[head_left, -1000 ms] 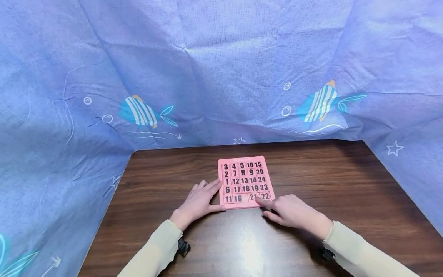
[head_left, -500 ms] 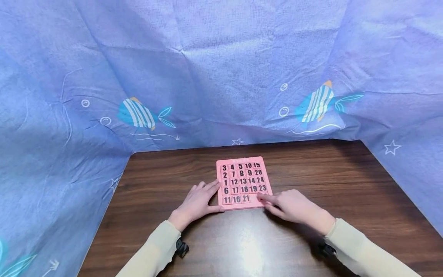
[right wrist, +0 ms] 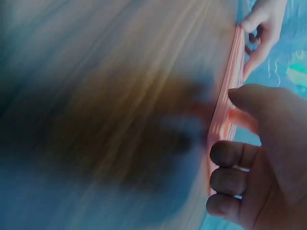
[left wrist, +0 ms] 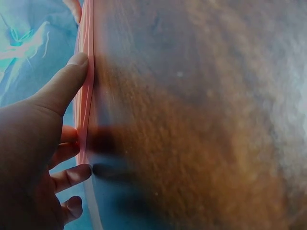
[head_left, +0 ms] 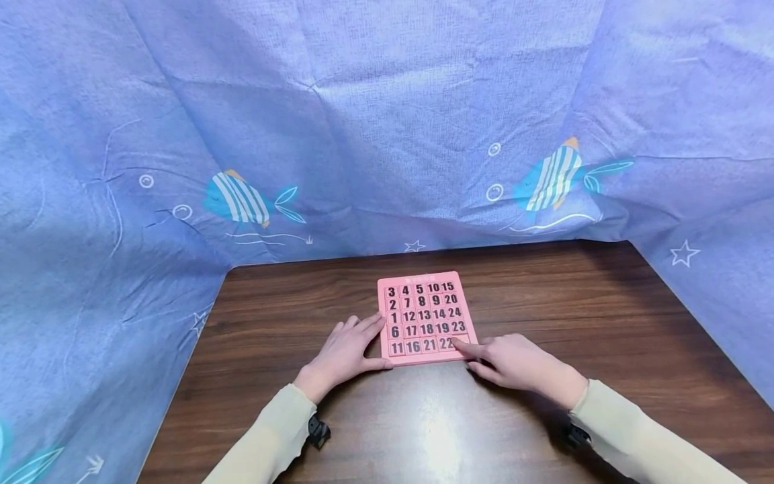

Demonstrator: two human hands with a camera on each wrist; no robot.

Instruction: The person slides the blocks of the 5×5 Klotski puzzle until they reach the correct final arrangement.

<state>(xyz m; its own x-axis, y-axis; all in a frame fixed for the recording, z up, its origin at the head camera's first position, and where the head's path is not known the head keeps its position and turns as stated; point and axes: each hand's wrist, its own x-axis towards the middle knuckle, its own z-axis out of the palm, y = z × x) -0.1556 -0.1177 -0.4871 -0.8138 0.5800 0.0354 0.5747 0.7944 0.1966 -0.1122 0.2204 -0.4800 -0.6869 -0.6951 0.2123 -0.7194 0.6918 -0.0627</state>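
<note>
A pink number sliding puzzle lies flat on the table, tiles in rows. Its bottom row reads 11, 16, 21, 22, with a gap at the right end. My left hand rests against its lower left corner, fingertips along the left edge and thumb on the front edge. In the left wrist view that thumb touches the puzzle's side. My right hand reaches in from the right, index fingertip at the 22 tile. The right wrist view shows its other fingers bent beside the puzzle's edge.
The dark wooden table carries the puzzle near its middle, with a light glare in front. A blue fish-print cloth hangs behind and at both sides. Small black cameras sit at the wrists.
Tile 21 has slid left beside 16, and tile 22 has then slid left beside 21. The gap is now at the bottom right. My left hand has stayed on the corner.
</note>
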